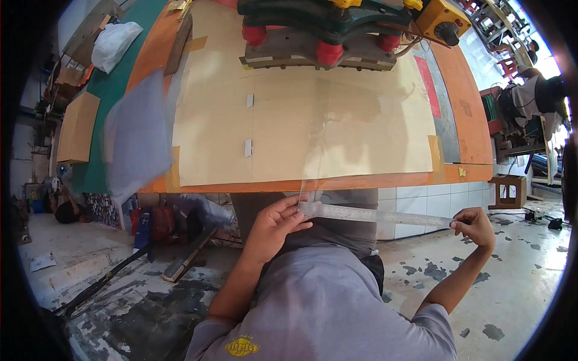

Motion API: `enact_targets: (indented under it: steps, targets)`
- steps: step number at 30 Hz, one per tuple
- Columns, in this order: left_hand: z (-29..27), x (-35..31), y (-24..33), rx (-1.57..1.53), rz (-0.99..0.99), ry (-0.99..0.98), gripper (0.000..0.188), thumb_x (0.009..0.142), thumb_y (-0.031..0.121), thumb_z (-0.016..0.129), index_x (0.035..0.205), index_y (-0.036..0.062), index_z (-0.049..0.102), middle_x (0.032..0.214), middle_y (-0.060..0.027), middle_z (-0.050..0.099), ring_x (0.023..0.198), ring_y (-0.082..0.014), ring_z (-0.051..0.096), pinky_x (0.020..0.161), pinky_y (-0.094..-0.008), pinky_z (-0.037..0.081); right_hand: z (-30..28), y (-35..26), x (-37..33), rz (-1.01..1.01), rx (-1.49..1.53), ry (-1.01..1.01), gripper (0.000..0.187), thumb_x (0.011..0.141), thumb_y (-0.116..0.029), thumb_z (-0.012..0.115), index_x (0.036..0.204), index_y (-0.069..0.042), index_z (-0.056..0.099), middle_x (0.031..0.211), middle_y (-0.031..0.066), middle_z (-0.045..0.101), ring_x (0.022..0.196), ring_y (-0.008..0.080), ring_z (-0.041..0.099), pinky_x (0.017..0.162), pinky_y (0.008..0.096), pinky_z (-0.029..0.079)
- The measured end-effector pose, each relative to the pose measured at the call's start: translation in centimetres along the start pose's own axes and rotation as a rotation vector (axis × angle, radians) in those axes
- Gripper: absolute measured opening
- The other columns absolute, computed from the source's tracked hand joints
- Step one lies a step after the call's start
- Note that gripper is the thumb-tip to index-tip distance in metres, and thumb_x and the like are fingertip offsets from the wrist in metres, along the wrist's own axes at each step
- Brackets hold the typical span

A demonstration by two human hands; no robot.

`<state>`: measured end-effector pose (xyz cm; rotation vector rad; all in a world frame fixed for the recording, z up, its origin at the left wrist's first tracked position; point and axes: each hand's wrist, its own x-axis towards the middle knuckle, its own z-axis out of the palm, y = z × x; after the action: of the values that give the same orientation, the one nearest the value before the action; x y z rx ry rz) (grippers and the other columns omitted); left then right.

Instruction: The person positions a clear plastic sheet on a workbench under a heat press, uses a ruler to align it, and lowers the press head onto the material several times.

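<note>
The surface [472,129] is orange-edged and carries a cream sheet [211,132] held at its near corners by tan tape [436,156], with two small white pieces [248,147] in a line on it. At its far side stands a dark green machine [301,18] with red cushions [329,53] and a yellow control box [442,24]. Translucent sheets [141,138] overhang the left, near a cardboard box [78,129] and a white bag [115,45]. Just off the near edge, a long ruler [385,216] spans the hands: the left hand [278,221] pinches one end together with a faint clear strip [313,162], fingers loosely bent; the right hand [474,227] grips the other, fingers curled. Below lies a worn, patchy floor [433,295].
</note>
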<state>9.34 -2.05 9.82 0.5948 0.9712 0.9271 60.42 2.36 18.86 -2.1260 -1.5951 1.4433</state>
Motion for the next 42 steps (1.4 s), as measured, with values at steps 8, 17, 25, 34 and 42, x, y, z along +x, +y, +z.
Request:
enact_targets:
  steps: [8, 17, 25, 34, 42]
  targets:
    - [0.0, 0.0, 0.0, 0.010, -0.013, 0.012, 0.044, 0.105, 0.001, 0.053, 0.149, -0.0041, 0.049, 0.132, -0.0169, 0.068, 0.120, -0.0241, 0.069, 0.102, -0.0379, 0.059, 0.1, -0.8, -0.1, 0.021, -0.014, -0.011, 0.015, 0.083, -0.010, 0.084, 0.084, 0.002, 0.075, 0.070, 0.0034, 0.071, 0.060, 0.0082, 0.066, 0.049, 0.0226, 0.046]
    - [0.0, 0.0, 0.0, 0.018, -0.004, 0.003, 0.043, 0.106, 0.001, 0.052, 0.149, -0.0043, 0.049, 0.133, -0.0171, 0.068, 0.122, -0.0246, 0.068, 0.102, -0.0379, 0.059, 0.0, -0.7, 0.0, 0.013, 0.001, -0.016, 0.016, 0.083, -0.010, 0.085, 0.085, 0.002, 0.075, 0.071, 0.0030, 0.071, 0.061, 0.0080, 0.066, 0.050, 0.0219, 0.046]
    - [0.0, 0.0, 0.1, 0.016, -0.002, 0.003, 0.044, 0.106, 0.001, 0.052, 0.149, -0.0044, 0.048, 0.131, -0.0172, 0.068, 0.120, -0.0246, 0.069, 0.101, -0.0378, 0.060, 0.2, -1.2, -0.1, 0.023, -0.009, 0.003, 0.015, 0.083, -0.010, 0.084, 0.085, 0.002, 0.075, 0.068, 0.0038, 0.070, 0.060, 0.0079, 0.066, 0.049, 0.0214, 0.045]
    - [-0.1, 0.0, 0.1, 0.008, 0.004, 0.008, 0.043, 0.106, 0.001, 0.052, 0.149, -0.0046, 0.049, 0.134, -0.0179, 0.066, 0.121, -0.0255, 0.068, 0.101, -0.0380, 0.060, 0.1, -1.1, -0.1, 0.026, -0.023, -0.007, 0.017, 0.083, -0.012, 0.085, 0.086, 0.002, 0.076, 0.069, 0.0029, 0.070, 0.061, 0.0077, 0.066, 0.050, 0.0220, 0.046]
    - [0.0, 0.0, 0.4, 0.022, -0.019, 0.025, 0.043, 0.105, 0.001, 0.052, 0.148, -0.0048, 0.049, 0.134, -0.0184, 0.067, 0.120, -0.0264, 0.069, 0.100, -0.0378, 0.060, 0.3, -0.7, -0.2, 0.046, -0.029, 0.002, 0.017, 0.084, -0.012, 0.085, 0.087, 0.002, 0.075, 0.070, 0.0030, 0.071, 0.061, 0.0077, 0.066, 0.050, 0.0221, 0.046]
